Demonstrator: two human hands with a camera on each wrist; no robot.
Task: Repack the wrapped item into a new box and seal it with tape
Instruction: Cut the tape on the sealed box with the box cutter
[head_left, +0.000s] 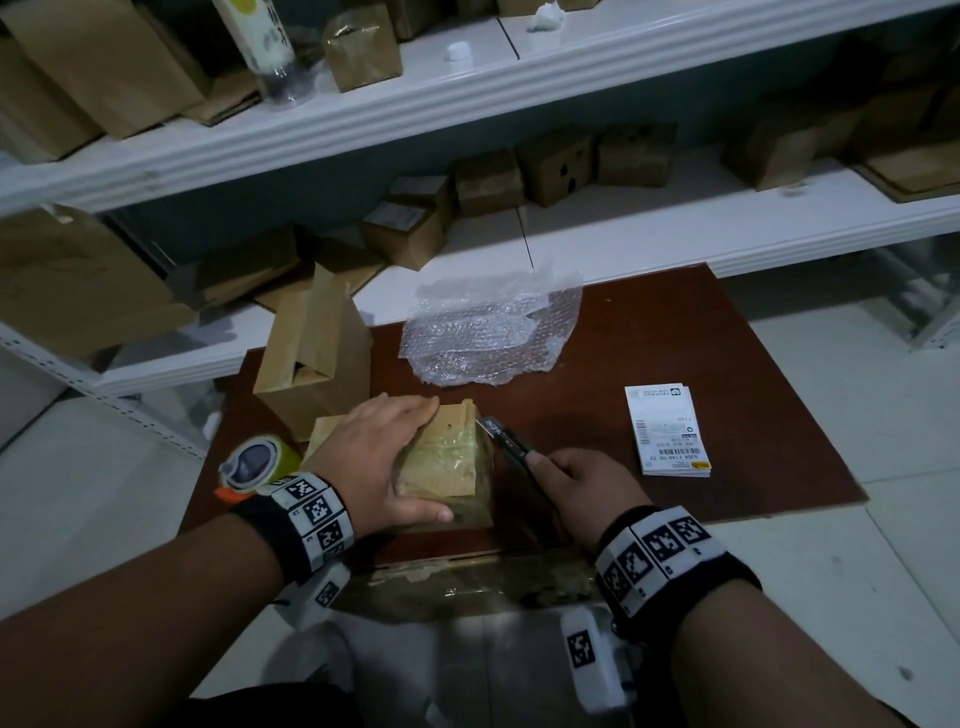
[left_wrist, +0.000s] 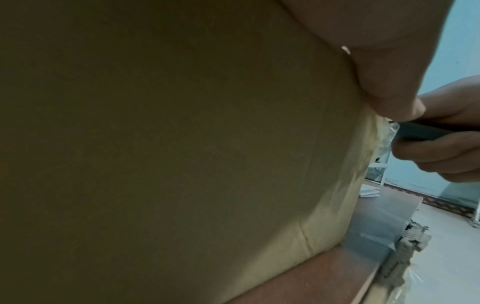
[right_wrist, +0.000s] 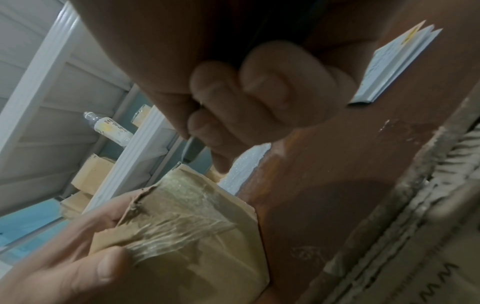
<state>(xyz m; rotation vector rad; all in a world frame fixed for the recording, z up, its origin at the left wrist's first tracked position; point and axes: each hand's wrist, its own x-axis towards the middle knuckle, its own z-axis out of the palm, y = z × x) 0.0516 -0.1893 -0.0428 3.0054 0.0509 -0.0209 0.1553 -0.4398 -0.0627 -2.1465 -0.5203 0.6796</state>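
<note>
1. Nearest me: my left hand (head_left: 379, 457) lies palm-down over the top of the taped box (head_left: 457, 467), fingers (head_left: 415, 410) spread and fairly straight across the far edge, thumb down the near side. It presses, no real clamp.
2. My right hand (head_left: 582, 483) has its fingers (right_wrist: 272, 96) curled tight round a dark utility knife (head_left: 506, 439). The knife tip sits at the box's far right top corner, touching or just off the tape seam; I can't tell if the blade is in.
3. The taped box sits on the brown bench (head_left: 675, 364) near its front edge, between my two hands. Its tape is wrinkled and one cardboard edge is torn, seen from the right wrist.
4. Progress, my read: early. The old box is not yet opened, so the wrapped item is presumably inside it; I can't see it.
5. What seems ready: an open empty box (head_left: 311, 358) stands just behind my left hand, a tape roll (head_left: 257, 462) lies just left of my left wrist, and a loose bubble wrap sheet (head_left: 488, 332) lies further back on the bench.
6. A label stack (head_left: 667, 428) lies well right of the knife hand.
7. What's left, as I judge it: slit the tape, lift the item out, put it in the new box, close the flaps, tape it.
8. Relative to the fingers: the box top is directly under the left fingers, touching; the right fingers stay clear of the box, only the knife reaches it.
</note>
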